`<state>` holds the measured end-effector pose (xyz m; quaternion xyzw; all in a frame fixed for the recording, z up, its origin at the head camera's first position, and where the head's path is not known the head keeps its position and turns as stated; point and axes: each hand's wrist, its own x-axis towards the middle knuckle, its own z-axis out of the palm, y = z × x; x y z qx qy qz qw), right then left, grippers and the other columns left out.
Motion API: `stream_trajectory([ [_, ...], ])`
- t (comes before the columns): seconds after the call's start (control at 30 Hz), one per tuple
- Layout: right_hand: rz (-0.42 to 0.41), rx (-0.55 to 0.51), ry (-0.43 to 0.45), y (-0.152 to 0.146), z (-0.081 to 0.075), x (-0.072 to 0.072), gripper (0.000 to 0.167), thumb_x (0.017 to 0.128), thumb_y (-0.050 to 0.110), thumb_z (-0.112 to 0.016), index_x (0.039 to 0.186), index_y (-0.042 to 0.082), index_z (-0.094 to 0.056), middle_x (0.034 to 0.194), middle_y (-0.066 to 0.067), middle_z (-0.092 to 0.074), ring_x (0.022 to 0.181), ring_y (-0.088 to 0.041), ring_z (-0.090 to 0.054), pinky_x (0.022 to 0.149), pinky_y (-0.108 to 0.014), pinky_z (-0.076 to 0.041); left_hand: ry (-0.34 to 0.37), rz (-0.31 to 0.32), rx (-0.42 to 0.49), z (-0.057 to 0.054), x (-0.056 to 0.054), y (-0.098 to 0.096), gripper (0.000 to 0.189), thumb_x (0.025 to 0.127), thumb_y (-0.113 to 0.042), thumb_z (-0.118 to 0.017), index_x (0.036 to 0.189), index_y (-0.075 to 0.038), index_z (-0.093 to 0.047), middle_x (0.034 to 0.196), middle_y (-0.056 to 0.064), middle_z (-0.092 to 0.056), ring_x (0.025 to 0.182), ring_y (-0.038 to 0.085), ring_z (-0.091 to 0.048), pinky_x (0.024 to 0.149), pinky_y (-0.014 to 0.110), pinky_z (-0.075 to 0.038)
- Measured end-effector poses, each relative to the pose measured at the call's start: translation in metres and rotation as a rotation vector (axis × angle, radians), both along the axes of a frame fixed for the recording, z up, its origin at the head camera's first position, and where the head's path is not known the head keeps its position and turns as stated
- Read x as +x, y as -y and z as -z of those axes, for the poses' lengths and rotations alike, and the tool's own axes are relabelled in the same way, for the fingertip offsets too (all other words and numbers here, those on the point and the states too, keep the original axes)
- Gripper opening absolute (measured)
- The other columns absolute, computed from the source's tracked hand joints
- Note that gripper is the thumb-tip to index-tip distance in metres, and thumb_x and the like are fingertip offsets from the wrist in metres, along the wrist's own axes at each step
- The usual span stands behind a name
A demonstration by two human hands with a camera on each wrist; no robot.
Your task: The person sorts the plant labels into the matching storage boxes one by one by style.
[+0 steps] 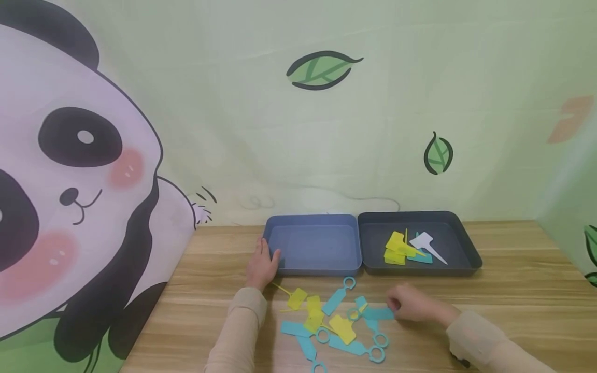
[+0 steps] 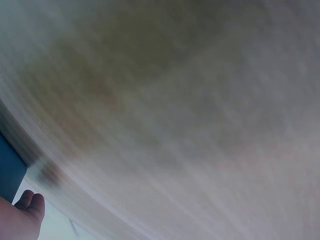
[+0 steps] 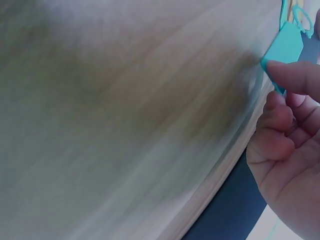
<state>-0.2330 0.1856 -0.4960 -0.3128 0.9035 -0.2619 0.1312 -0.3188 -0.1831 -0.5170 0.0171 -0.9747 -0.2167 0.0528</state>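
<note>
My right hand (image 1: 412,303) pinches one end of a teal plastic tag (image 1: 379,313) between thumb and fingers. In the right wrist view, that flat teal tag (image 3: 287,45) shows at the thumb tip, with a ring past its far end. My left hand (image 1: 262,264) rests at the front left corner of a blue tray (image 1: 313,272), fingers along its outer side, thumb over the corner. Loose before the trays lie several teal ring-ended tags (image 1: 346,344) and several yellow T-shaped plant labels (image 1: 342,328), partly overlapping.
A black tray (image 1: 459,248) stands right of the blue one. In it lie several yellow labels (image 1: 395,248), a white T-shaped label (image 1: 426,243) and a teal piece (image 1: 422,257). Behind the wooden table (image 1: 508,254) hangs a cloth (image 1: 233,129) printed with a panda and leaves.
</note>
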Motion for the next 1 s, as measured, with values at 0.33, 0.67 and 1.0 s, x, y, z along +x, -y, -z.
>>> stream_trajectory([
  [0.33,-0.018,-0.077,0.075,0.0011,0.0022,-0.0008,0.017,0.063,-0.005,-0.053,0.062,0.011,-0.048,0.058,0.011,-0.039,0.055,0.000,-0.038,0.050,-0.017,-0.033,0.012,-0.004,0.001,-0.0006,-0.0010,0.0002,0.067,0.092,-0.042,-0.033,0.138,0.005,-0.019,0.147,0.018,-0.015,0.131,0.033,-0.025,0.105,0.043,-0.026],
  [0.67,0.002,-0.242,0.136,-0.0004,0.0043,0.0008,0.023,0.062,-0.012,-0.048,0.079,0.004,-0.048,0.065,0.005,-0.043,0.059,-0.002,-0.040,0.051,-0.018,-0.037,0.017,0.003,-0.020,-0.0002,-0.0005,0.0011,0.068,0.092,-0.044,-0.032,0.138,0.004,-0.019,0.147,0.018,-0.015,0.131,0.033,-0.026,0.103,0.043,-0.029],
  [1.0,0.114,-0.334,0.329,-0.0036,0.0065,-0.0047,0.025,0.067,-0.007,-0.051,0.091,-0.006,-0.053,0.068,-0.005,-0.050,0.054,-0.009,-0.046,0.046,-0.023,-0.042,0.008,0.003,-0.014,0.0001,0.0000,0.0011,0.067,0.092,-0.042,-0.033,0.138,0.005,-0.019,0.146,0.019,-0.016,0.131,0.033,-0.025,0.104,0.043,-0.028],
])
